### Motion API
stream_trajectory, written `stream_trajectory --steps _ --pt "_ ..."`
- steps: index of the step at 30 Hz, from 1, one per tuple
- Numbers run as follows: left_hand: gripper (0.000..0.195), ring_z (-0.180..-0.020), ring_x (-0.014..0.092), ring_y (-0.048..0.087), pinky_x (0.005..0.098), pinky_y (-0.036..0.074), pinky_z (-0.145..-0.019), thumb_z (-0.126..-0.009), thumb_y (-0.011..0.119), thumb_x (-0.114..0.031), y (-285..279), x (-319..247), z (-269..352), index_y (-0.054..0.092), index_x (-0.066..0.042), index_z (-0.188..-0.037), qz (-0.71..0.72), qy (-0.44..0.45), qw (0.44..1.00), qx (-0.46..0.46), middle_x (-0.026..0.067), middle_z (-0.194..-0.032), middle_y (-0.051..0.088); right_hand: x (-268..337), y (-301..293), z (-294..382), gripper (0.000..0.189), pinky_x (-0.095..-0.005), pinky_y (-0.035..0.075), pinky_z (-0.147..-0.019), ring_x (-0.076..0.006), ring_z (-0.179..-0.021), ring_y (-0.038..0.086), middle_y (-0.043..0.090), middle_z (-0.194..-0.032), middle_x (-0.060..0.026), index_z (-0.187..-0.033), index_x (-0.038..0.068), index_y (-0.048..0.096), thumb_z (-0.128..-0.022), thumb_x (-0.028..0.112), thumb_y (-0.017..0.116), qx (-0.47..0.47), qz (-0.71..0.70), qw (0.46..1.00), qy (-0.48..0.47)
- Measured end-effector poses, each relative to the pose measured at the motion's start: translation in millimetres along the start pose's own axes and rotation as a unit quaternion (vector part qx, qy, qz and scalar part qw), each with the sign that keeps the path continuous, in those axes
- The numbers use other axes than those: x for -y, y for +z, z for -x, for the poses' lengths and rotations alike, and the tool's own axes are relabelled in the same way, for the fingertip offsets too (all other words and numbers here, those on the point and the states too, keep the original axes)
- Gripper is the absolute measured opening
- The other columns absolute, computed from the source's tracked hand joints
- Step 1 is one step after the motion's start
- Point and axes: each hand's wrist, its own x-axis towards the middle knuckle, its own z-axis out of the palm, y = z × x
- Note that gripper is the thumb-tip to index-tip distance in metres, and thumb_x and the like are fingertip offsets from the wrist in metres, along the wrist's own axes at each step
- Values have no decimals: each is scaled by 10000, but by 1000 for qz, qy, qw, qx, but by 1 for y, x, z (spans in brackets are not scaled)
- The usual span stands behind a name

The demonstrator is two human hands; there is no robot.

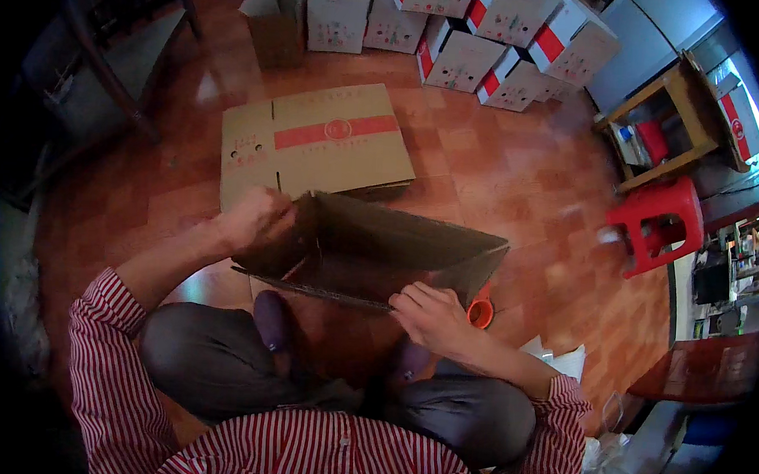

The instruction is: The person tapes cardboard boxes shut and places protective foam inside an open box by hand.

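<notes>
A cardboard box (405,232) stands unfolded before me, its top side open and the floor showing through it. My left hand (259,222) is at its upper left corner, blurred, with the fingers curled; what they grip there is hard to make out. With my right hand (430,315) I hold the near wall's rim close to the right corner. Beyond the box lies a stack of flattened cardboard boxes (332,146) with a red printed band. An orange tape dispenser or roll (480,312) is partly hidden behind the box's right side, next to my right hand.
Several white and red cartons (463,56) are stacked at the back, beside an open brown carton (271,35). At the right stand a red plastic stool (662,227) and a wooden stand (670,122). Plastic bags (608,466) lie low at the right. A dark table leg (107,79) is at the left.
</notes>
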Motion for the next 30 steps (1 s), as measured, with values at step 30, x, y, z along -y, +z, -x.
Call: stream_trajectory --steps 30 --pt "163 -568 304 625 406 503 -537 -738 605 -184 9 -47 -30 637 -56 -641 -181 -86 979 -49 126 -646 629 -25 70 -10 264 -315 462 -473 -243 -535 579 540 -582 -93 -621 62 542 -790 222 666 -81 -55 994 -47"
